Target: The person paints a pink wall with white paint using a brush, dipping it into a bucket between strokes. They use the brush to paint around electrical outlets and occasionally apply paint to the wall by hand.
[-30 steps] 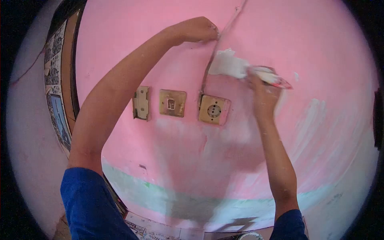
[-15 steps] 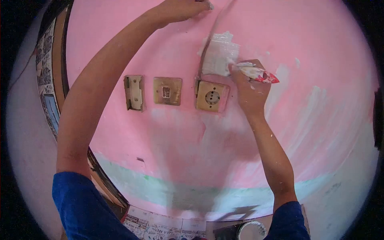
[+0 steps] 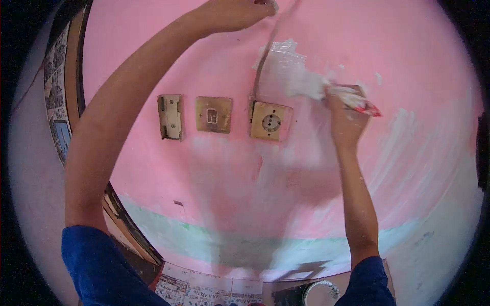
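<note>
My right hand (image 3: 349, 120) is closed around a paintbrush (image 3: 352, 99) smeared with white paint, its red handle end pointing right. The brush's left end meets the pink wall (image 3: 214, 168) at the edge of a wet white patch (image 3: 280, 66); motion blurs it somewhat. My left hand (image 3: 237, 15) is raised against the upper wall, fingers curled and partly cut off by the frame's top edge. Near its fingertips, a cable (image 3: 265, 56) runs up from the wall socket (image 3: 271, 122). Whether those fingers hold anything is hidden.
Left of the socket are a yellowed switch plate (image 3: 214, 125) and an open mounting box (image 3: 171, 120). A round tub (image 3: 320, 295) with white on it stands below, beside printed sheets (image 3: 204, 288). A dark frame edge (image 3: 81, 56) borders the wall's left side.
My right hand has moved right and slightly down with the paintbrush, and the white patch now extends further right. My left hand has shifted slightly right.
</note>
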`<action>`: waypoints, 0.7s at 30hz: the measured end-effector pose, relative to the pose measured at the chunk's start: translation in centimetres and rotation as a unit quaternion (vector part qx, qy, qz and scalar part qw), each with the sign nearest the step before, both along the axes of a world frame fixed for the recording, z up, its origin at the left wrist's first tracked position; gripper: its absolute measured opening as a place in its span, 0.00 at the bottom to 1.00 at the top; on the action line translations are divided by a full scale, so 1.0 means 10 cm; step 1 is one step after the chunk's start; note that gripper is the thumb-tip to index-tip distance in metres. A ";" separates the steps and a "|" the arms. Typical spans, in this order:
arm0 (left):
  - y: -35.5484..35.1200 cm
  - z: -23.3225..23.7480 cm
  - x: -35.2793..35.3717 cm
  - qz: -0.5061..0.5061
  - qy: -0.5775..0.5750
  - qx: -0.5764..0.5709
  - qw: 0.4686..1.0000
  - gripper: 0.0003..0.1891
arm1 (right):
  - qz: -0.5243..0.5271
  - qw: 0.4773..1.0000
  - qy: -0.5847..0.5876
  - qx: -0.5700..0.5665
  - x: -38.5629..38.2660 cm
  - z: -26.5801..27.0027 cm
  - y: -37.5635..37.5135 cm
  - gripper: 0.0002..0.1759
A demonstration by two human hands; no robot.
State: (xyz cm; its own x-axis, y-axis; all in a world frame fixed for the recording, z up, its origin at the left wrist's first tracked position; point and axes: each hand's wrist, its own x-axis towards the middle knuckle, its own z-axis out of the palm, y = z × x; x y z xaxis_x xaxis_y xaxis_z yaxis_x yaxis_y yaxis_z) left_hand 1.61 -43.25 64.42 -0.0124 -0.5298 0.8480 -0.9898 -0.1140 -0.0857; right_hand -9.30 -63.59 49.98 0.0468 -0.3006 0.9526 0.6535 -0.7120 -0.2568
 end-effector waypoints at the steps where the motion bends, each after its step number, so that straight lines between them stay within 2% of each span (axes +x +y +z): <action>1: 0.05 -0.01 0.05 0.002 0.003 -0.002 1.000 0.15 | -0.016 0.999 -0.012 0.030 -0.07 0.02 -0.03 0.08; 2: 0.11 0.00 0.12 -0.005 0.008 -0.017 1.000 0.16 | -0.014 0.999 -0.011 0.027 -0.11 0.08 0.03 0.08; 4: 0.18 -0.03 0.14 -0.013 0.016 -0.029 0.999 0.16 | -0.079 0.994 -0.041 -0.058 -0.18 0.16 0.14 0.08; 5: 0.22 -0.08 0.07 -0.005 0.044 -0.036 0.998 0.16 | -0.079 0.995 -0.040 -0.055 -0.16 0.17 0.14 0.08; 7: 0.22 -0.12 0.10 0.000 0.075 -0.042 0.996 0.16 | -0.088 0.986 0.073 -0.124 -0.09 0.24 0.10 0.06; 9: 0.17 -0.11 0.20 -0.008 0.046 -0.031 0.998 0.16 | -0.066 0.989 0.064 -0.117 -0.11 0.31 -0.05 0.06; 11: 0.24 -0.15 0.14 -0.010 0.049 -0.024 0.998 0.15 | -0.121 0.990 -0.029 -0.068 -0.24 0.44 -0.10 0.06; 12: 0.27 -0.17 0.10 -0.009 0.053 -0.014 0.998 0.15 | -0.096 0.995 -0.023 -0.022 -0.33 0.47 -0.01 0.06; 13: 0.23 -0.15 0.14 -0.009 0.053 -0.014 0.998 0.15 | -0.096 0.995 -0.023 -0.022 -0.30 0.46 0.03 0.06; 15: 0.11 -0.12 0.19 0.013 0.040 -0.070 0.997 0.14 | -0.079 0.987 0.032 -0.139 -0.26 0.42 0.10 0.06; 16: 0.05 -0.10 0.21 0.010 0.040 -0.068 0.997 0.14 | -0.095 0.964 0.042 -0.244 -0.15 0.39 0.13 0.06; 19: -0.05 -0.05 0.17 -0.012 0.050 -0.076 0.996 0.12 | -0.124 0.971 0.001 -0.202 0.01 0.65 -0.27 0.06; 21: -0.03 -0.03 0.28 0.050 -0.084 -0.106 0.990 0.12 | -0.145 0.973 -0.016 -0.181 -0.25 0.81 -0.04 0.05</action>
State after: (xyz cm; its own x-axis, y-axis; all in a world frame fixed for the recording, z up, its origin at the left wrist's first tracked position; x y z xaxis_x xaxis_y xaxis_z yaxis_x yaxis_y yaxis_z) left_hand 4.42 -43.51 64.11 -0.1189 -0.3464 0.9305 -0.9463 -0.2441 -0.2118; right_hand -11.75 -64.01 58.10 -0.0216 0.0586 0.9980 0.4145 -0.9079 0.0623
